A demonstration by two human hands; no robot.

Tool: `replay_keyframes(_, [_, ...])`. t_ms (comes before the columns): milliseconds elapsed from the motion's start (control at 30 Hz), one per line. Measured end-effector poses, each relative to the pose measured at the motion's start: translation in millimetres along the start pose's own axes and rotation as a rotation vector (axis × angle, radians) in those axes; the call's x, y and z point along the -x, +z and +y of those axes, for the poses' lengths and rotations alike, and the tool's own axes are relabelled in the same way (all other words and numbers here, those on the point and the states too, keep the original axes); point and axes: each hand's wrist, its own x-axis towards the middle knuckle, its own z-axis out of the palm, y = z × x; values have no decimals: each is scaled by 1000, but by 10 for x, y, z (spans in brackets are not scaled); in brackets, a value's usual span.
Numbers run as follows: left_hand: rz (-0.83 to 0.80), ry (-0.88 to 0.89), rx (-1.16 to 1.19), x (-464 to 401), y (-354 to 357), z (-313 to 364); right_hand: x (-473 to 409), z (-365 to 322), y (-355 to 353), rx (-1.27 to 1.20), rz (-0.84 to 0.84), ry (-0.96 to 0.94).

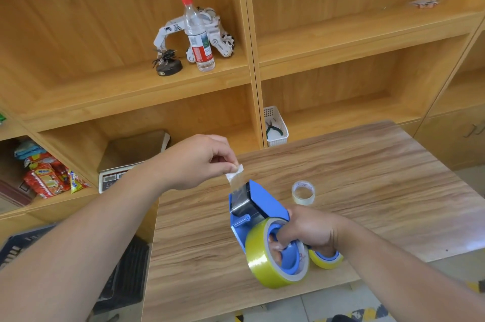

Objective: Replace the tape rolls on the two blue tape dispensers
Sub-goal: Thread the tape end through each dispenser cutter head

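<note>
My right hand (309,230) grips a blue tape dispenser (258,201) above the wooden table (367,164), fingers through the blue hub. A full yellow tape roll (258,256) sits on that hub. My left hand (199,161) pinches the free end of the tape (235,176), which runs up from the dispenser's front. A second yellow roll on a blue hub (325,260) shows just under my right hand; the remainder of that dispenser is hidden. A nearly spent clear tape roll (303,192) lies flat on the table behind.
A wooden shelf unit stands behind the table. It holds a water bottle (198,36), a white toy robot (215,33), a white basket with pliers (275,126), a scale (115,176) and snack packets (47,177). A black crate (126,269) lies at lower left.
</note>
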Motion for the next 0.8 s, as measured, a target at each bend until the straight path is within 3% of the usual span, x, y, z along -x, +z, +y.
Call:
replay_keyframes(233, [-107, -29, 109, -90, 178, -2, -64, 38, 64, -38, -11, -14])
replay_keyframes(433, [-392, -147, 272, -144, 258, -38, -30, 27, 117, -72, -53, 6])
replay_keyframes(567, [-610, -326, 626, -164, 392, -94, -34, 50, 127, -67, -53, 43])
replay_keyframes(633, [-716, -374, 667, -178, 503, -126, -53, 30, 142, -75, -63, 63])
replay_keyframes(800, [-788, -431, 773, -197, 650, -152, -116, 30, 176, -107, -89, 52])
